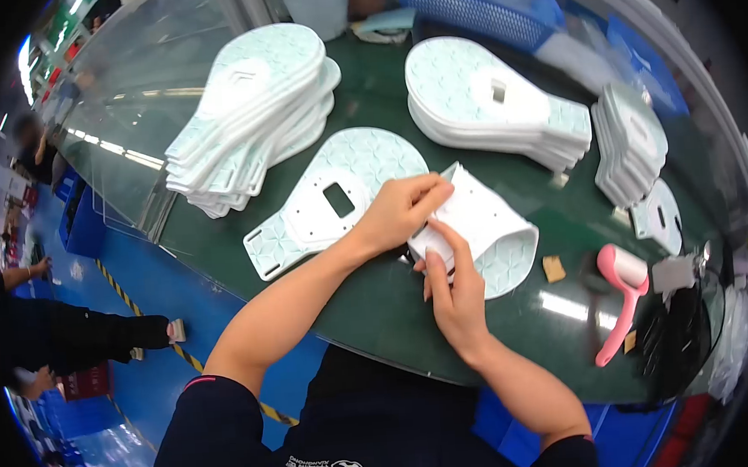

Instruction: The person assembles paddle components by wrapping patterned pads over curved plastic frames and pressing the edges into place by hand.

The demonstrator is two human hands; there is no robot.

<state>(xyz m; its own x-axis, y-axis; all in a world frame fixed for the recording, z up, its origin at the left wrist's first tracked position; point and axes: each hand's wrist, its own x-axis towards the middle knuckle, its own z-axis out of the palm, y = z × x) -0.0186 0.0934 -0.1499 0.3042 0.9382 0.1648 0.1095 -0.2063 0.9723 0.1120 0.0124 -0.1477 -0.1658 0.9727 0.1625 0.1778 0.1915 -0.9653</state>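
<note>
A white curved plastic housing (pixel 493 218) with small holes stands tilted in front of me, with a pale green patterned panel (pixel 511 266) at its lower right; whether they are one piece I cannot tell. My left hand (pixel 403 210) has its fingers pinched together at the housing's upper left edge. Around the near left edge of the same housing, my right hand (pixel 456 293) is closed, thumb and index finger on it. Beside my left hand, a paddle-shaped pale green and white panel (pixel 357 162) with a rectangular opening lies flat, partly covered by that hand.
Stacks of similar panels stand at the back left (pixel 254 95), the back right (pixel 467 82) and the far right (pixel 630 145). A pink-handled roller (pixel 622 304) and a bundle of black strips (pixel 667 327) lie on the green tabletop (pixel 371 319). Another person's leg (pixel 114 326) shows at left.
</note>
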